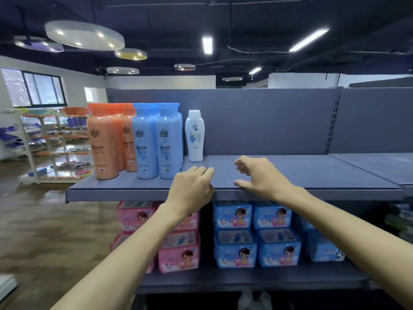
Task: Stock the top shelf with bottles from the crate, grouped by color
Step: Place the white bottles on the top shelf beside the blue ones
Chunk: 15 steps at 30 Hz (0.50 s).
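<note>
The grey top shelf carries orange bottles at its left end, blue bottles beside them, and a single white bottle standing upright to their right. My left hand hovers at the shelf's front edge, fingers curled, holding nothing, below and in front of the white bottle. My right hand is over the shelf a little to the right, fingers and thumb apart, empty. The crate is out of view.
The lower shelf holds pink packs on the left and blue packs on the right. Another shelf section adjoins on the right. A wooden floor and a distant display rack lie to the left.
</note>
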Motion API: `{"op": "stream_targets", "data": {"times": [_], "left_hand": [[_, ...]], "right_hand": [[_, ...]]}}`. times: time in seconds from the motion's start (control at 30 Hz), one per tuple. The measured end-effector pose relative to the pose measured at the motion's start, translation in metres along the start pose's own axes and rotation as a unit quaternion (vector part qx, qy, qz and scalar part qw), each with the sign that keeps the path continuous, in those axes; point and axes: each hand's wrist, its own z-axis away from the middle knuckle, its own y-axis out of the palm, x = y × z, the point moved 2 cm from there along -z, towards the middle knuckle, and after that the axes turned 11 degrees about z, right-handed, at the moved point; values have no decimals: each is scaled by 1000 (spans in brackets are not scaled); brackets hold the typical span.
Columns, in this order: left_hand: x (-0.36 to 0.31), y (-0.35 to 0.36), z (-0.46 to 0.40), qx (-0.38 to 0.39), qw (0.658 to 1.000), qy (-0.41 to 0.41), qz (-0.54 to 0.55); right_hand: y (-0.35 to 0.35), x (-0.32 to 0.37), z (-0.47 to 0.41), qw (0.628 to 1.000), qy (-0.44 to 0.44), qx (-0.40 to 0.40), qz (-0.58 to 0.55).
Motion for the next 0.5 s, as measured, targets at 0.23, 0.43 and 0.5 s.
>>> {"op": "stream_targets", "data": {"times": [0.23, 0.43, 0.5], "left_hand": [[-22, 22, 54, 44, 998, -13, 42], [-51, 67, 146, 145, 983, -64, 91], [-62, 78, 175, 175, 976, -79, 107]], "right_hand": [[37, 16, 58, 997, -71, -22, -7], [110, 6, 137, 996, -75, 49, -5], [141, -5, 165, 991, -42, 127, -13]]}}
